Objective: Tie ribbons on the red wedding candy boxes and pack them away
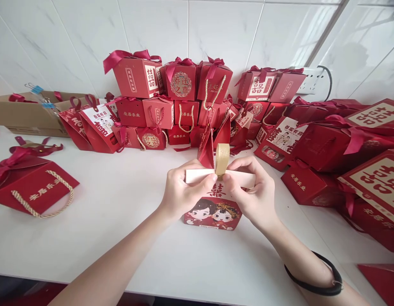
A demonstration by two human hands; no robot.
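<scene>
A red and white gift box point(213, 213) with two cartoon figures stands upright on the white table in front of me. A gold ribbon loop point(223, 156) sticks up from the middle of its top. My left hand point(183, 189) is closed around the left half of the pale top flap point(198, 175), with the thumb pressed near the ribbon's base. On the other side, my right hand point(252, 191) pinches the right half, its thumb also beside the ribbon. The fingers behind the flap are partly hidden.
Stacked red gift boxes point(184, 80) with ribbon bows line the tiled wall. More boxes point(324, 144) crowd the right side. A red box with a rope handle point(34, 182) lies at the left, near loose ribbons point(37, 146). Behind them stands a cardboard box point(27, 117).
</scene>
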